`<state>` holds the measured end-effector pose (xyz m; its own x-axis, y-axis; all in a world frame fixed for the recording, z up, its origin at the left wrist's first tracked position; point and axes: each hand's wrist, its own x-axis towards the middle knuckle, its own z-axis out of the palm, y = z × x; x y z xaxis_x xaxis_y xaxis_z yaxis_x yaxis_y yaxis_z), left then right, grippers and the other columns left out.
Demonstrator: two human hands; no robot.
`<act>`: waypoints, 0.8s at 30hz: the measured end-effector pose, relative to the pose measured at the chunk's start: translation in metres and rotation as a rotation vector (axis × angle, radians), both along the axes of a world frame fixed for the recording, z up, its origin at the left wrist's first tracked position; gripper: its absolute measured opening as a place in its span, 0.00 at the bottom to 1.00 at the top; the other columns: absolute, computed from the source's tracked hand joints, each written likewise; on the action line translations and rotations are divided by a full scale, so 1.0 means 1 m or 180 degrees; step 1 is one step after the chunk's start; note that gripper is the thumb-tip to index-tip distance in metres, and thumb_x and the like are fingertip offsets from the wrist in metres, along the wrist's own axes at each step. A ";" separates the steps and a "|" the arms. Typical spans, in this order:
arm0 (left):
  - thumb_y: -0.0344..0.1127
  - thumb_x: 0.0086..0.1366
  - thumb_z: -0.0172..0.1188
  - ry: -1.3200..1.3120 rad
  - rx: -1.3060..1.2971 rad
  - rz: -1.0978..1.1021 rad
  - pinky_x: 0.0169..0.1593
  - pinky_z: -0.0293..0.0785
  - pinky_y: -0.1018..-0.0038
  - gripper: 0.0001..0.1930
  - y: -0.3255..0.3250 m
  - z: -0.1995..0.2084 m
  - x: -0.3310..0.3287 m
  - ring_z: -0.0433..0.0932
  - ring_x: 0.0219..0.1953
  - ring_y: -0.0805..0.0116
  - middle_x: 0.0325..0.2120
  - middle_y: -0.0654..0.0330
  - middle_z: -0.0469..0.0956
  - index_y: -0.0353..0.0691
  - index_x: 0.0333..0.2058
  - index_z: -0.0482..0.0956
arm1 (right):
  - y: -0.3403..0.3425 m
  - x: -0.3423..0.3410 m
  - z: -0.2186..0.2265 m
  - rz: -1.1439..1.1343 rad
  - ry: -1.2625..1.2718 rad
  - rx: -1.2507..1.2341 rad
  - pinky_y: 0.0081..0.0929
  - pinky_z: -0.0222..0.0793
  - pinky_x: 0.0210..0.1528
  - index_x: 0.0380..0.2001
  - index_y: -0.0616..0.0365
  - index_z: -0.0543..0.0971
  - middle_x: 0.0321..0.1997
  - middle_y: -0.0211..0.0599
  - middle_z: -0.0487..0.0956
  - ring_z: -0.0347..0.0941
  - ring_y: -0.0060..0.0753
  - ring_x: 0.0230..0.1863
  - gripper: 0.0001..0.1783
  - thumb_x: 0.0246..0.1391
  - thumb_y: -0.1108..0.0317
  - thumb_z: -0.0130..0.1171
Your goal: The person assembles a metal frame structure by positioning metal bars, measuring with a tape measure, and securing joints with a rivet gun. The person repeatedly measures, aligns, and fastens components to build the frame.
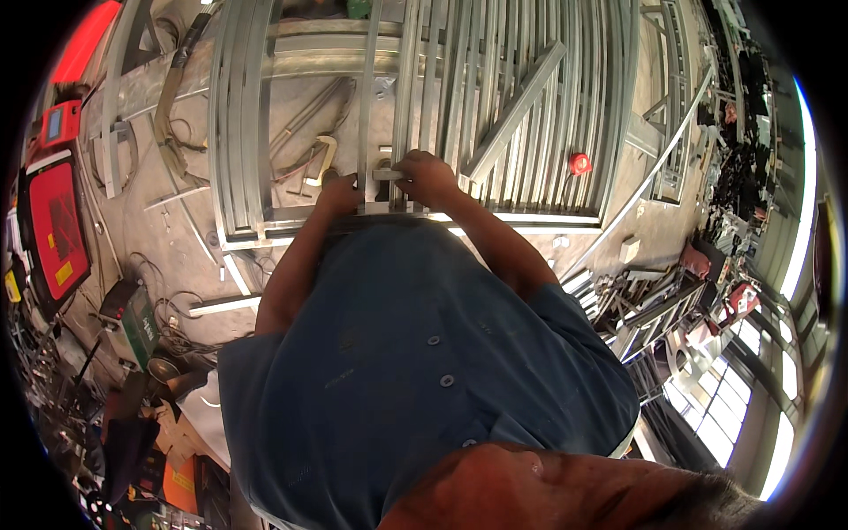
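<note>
My left hand (338,193) is closed at the near edge of a metal frame (389,209), beside a steel bar; what its fingers hold, if anything, is hidden. Just beyond it a pale yellow C-clamp (325,157) is seen inside the frame's opening. My right hand (427,180) has its fingers curled on the end of a short metal piece (385,175), which lies crosswise between two long bars. Both forearms reach forward over the near rail.
Many parallel steel bars (452,97) fill the frame's right side, with a loose bar (517,110) slanting across them. A small red round object (579,164) rests there too. At left stand a red-and-black machine (60,225) and a green box (141,327) among cables.
</note>
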<state>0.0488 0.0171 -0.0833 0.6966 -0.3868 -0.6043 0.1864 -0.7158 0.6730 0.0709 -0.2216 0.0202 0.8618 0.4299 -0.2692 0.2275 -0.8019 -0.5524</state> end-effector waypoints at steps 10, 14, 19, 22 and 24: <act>0.37 0.56 0.58 0.0024 0.0010 -0.0092 0.50 0.75 0.52 0.16 -0.025 0.003 -0.008 0.80 0.44 0.42 0.38 0.39 0.81 0.37 0.42 0.82 | 0.004 -0.009 -0.012 0.0389 -0.0028 -0.0318 0.43 0.76 0.43 0.35 0.50 0.83 0.35 0.39 0.77 0.77 0.46 0.42 0.12 0.46 0.61 0.64; 0.38 0.56 0.59 -0.0077 -0.0105 0.0021 0.51 0.75 0.54 0.18 -0.020 0.011 -0.007 0.81 0.44 0.43 0.40 0.41 0.82 0.38 0.44 0.83 | 0.005 -0.007 -0.016 0.0597 -0.0078 -0.0490 0.44 0.76 0.40 0.32 0.51 0.82 0.34 0.40 0.76 0.77 0.47 0.40 0.10 0.45 0.62 0.63; 0.42 0.57 0.62 0.0167 -0.0123 0.0041 0.52 0.76 0.57 0.22 -0.018 0.004 -0.006 0.82 0.45 0.47 0.40 0.44 0.83 0.37 0.47 0.82 | 0.010 -0.012 -0.027 0.0614 -0.0051 -0.0624 0.45 0.75 0.39 0.30 0.52 0.80 0.33 0.39 0.76 0.77 0.47 0.39 0.07 0.47 0.63 0.61; 0.44 0.57 0.62 0.0286 -0.0080 -0.0038 0.52 0.76 0.59 0.22 -0.019 0.006 -0.001 0.82 0.45 0.48 0.40 0.45 0.83 0.36 0.47 0.82 | 0.013 -0.012 -0.029 0.0486 -0.0046 -0.0552 0.45 0.76 0.40 0.31 0.52 0.79 0.35 0.39 0.76 0.78 0.47 0.40 0.07 0.49 0.64 0.59; 0.45 0.56 0.62 0.0302 -0.0034 -0.0026 0.52 0.76 0.59 0.23 -0.020 0.008 -0.001 0.82 0.45 0.49 0.40 0.46 0.83 0.36 0.47 0.82 | 0.015 -0.014 -0.029 0.0456 0.0041 -0.0616 0.44 0.76 0.41 0.32 0.52 0.79 0.37 0.39 0.76 0.78 0.47 0.40 0.07 0.50 0.64 0.59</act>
<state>0.0480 -0.0030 -0.0756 0.6331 -0.3990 -0.6632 0.2439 -0.7104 0.6602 0.0568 -0.2067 -0.0092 0.7916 0.4869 -0.3691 0.3406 -0.8532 -0.3951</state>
